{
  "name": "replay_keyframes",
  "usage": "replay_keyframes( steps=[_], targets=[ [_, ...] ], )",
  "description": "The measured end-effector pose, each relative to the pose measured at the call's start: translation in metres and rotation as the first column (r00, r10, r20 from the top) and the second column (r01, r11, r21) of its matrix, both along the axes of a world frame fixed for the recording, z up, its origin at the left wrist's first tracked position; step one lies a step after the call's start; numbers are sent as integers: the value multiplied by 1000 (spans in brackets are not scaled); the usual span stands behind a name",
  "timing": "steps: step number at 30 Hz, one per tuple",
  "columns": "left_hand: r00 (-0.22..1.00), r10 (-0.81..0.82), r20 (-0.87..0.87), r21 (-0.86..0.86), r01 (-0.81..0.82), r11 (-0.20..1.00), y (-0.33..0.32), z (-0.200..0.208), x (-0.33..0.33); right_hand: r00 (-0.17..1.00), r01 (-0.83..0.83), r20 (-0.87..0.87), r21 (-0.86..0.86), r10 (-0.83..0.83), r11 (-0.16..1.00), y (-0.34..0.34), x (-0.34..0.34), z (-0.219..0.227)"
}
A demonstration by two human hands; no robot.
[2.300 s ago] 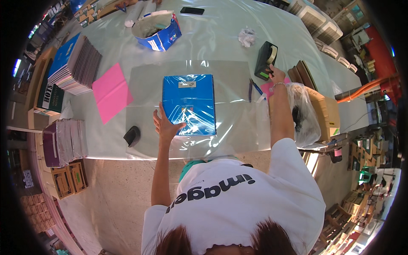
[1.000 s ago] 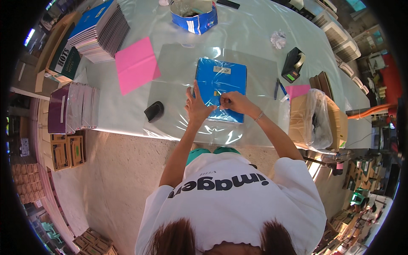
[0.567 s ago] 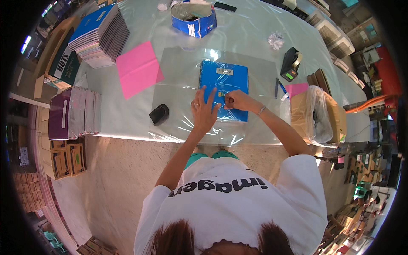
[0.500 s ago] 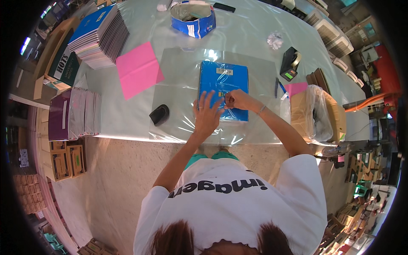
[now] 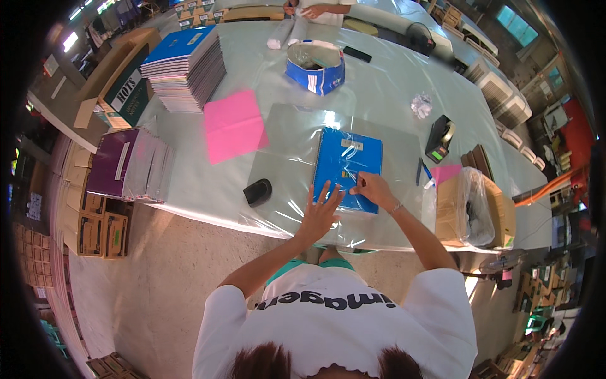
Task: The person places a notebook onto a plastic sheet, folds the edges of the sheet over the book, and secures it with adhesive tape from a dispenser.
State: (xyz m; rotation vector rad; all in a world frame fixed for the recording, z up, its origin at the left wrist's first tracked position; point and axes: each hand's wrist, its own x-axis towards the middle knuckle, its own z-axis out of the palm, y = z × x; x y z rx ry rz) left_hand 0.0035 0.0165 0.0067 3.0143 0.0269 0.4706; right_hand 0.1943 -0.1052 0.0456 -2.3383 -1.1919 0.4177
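A blue spiral-bound notebook (image 5: 349, 165) lies in front of me on a sheet of clear plastic (image 5: 287, 155). My left hand (image 5: 320, 213) rests on the notebook's lower left part, fingers spread out. At the notebook's lower right, my right hand (image 5: 374, 189) has its thumb and fingertips pinched together against the cover. Anything in that pinch is too small to make out. Left of the notebook sits a small black object like a computer mouse (image 5: 258, 192). A tape dispenser (image 5: 440, 139) stands to the right, with pens (image 5: 426, 172) near it.
Stacked blue notebooks (image 5: 184, 69), purple notebooks (image 5: 120, 165) and a pink sheet (image 5: 235, 126) occupy the left side. A blue cut-down bag (image 5: 319, 72) stands farther back. At right are a plastic-lined carton (image 5: 454, 205) and crumpled plastic (image 5: 421, 105). Another person's hands (image 5: 312, 11) show at the far edge.
The view has tilted up, so the table sits lower in it and another person shows at the far side. My hands remain at the notebook's lower part, the right still pinched.
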Motion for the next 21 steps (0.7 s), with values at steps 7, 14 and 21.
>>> replay_keyframes(
  steps=[7,14,21],
  targets=[
    [999,45,-15,-99,-47,994,0,-6,-8,972,110,198,110,-130,988,-8,-19,-19],
    [971,232,-59,-550,-225,804,-18,39,1,979,201,-56,152,-195,968,-16,11,-20],
    [971,151,-184,-644,-3,-765,-36,-11,-51,961,-83,272,447,-47,891,40,153,-32]
  ],
)
